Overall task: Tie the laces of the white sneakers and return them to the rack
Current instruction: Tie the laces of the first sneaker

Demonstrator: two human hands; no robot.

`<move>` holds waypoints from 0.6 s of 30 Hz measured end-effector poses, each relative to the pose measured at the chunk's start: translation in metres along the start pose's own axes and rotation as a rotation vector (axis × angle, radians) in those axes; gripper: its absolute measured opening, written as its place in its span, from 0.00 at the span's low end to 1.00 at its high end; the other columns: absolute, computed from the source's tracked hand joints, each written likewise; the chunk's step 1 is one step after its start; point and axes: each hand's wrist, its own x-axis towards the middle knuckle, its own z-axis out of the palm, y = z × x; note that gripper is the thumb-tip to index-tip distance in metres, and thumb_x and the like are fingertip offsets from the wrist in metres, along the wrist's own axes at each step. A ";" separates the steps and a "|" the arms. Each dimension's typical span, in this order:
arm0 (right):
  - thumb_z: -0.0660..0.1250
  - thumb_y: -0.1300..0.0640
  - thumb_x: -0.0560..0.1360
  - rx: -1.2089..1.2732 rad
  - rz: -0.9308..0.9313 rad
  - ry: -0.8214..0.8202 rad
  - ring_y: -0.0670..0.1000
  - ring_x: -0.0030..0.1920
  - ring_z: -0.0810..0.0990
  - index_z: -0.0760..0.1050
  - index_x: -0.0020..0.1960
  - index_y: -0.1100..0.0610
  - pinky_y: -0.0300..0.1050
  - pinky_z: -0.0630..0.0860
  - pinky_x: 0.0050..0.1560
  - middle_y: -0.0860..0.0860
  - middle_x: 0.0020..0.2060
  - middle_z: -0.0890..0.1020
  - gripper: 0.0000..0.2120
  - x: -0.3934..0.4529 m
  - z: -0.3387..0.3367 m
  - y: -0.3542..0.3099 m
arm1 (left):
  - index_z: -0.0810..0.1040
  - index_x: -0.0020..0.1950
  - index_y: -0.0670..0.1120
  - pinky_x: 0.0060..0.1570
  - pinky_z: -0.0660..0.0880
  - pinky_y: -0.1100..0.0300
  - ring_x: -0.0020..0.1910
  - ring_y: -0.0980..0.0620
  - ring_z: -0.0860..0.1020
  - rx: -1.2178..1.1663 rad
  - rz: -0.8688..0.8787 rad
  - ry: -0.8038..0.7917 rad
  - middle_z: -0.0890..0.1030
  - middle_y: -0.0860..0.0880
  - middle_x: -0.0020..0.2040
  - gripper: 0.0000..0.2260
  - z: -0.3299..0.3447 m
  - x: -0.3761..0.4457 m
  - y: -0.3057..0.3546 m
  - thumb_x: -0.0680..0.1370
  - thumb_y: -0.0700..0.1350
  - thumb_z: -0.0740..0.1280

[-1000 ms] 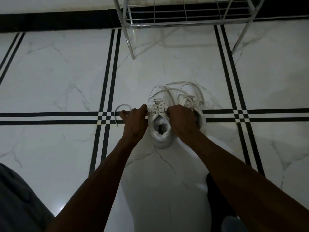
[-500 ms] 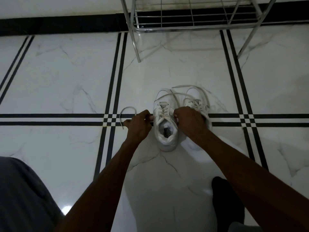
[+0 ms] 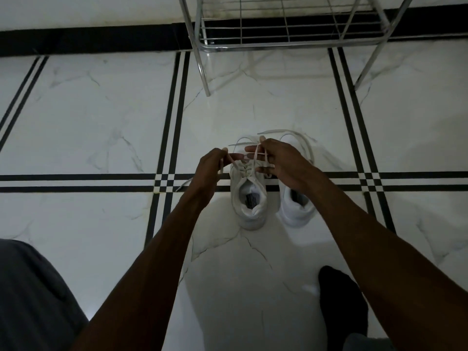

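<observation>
My left hand (image 3: pixel 210 168) pinches one lace (image 3: pixel 234 165) and my right hand (image 3: pixel 281 158) pinches the other above the left sneaker (image 3: pixel 249 198), crossing them for a knot. Both sneakers sit on the floor (image 3: pixel 101 122), near the rack (image 3: pixel 286 44).

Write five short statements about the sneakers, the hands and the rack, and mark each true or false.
1. Both hands, left hand and right hand, hold laces over the left sneaker. True.
2. The sneakers sit on the rack. False: both stand on the floor in front of it.
3. The right sneaker is beside the left one. True.
4. The right sneaker is neatly tied. False: its laces trail loose.
5. The rack shelf holds other shoes. False: the visible shelf is bare.
</observation>
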 end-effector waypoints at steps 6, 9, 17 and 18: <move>0.61 0.51 0.82 0.128 -0.065 -0.016 0.50 0.49 0.85 0.79 0.57 0.53 0.46 0.78 0.47 0.50 0.49 0.84 0.10 -0.002 0.002 0.012 | 0.76 0.51 0.48 0.53 0.75 0.52 0.53 0.51 0.83 0.034 0.084 0.017 0.82 0.44 0.50 0.12 0.012 0.001 -0.005 0.85 0.53 0.58; 0.62 0.55 0.82 0.075 -0.099 -0.017 0.47 0.46 0.83 0.79 0.64 0.51 0.41 0.78 0.42 0.48 0.48 0.82 0.13 0.000 0.000 0.014 | 0.78 0.57 0.48 0.57 0.76 0.49 0.55 0.42 0.82 0.076 0.145 -0.012 0.81 0.41 0.48 0.12 0.010 0.004 -0.008 0.85 0.53 0.58; 0.70 0.63 0.76 -0.244 -0.113 0.215 0.43 0.31 0.83 0.72 0.57 0.61 0.34 0.73 0.26 0.57 0.43 0.86 0.11 0.009 0.008 0.009 | 0.75 0.66 0.47 0.40 0.76 0.69 0.45 0.55 0.78 0.278 0.276 -0.054 0.79 0.45 0.45 0.11 0.011 0.008 -0.009 0.86 0.45 0.58; 0.73 0.61 0.74 -0.239 -0.098 0.252 0.45 0.33 0.84 0.72 0.55 0.59 0.36 0.73 0.27 0.57 0.43 0.87 0.12 0.011 0.009 0.010 | 0.75 0.66 0.47 0.40 0.75 0.69 0.44 0.56 0.77 0.311 0.292 -0.056 0.79 0.46 0.45 0.11 0.011 0.008 -0.009 0.86 0.43 0.58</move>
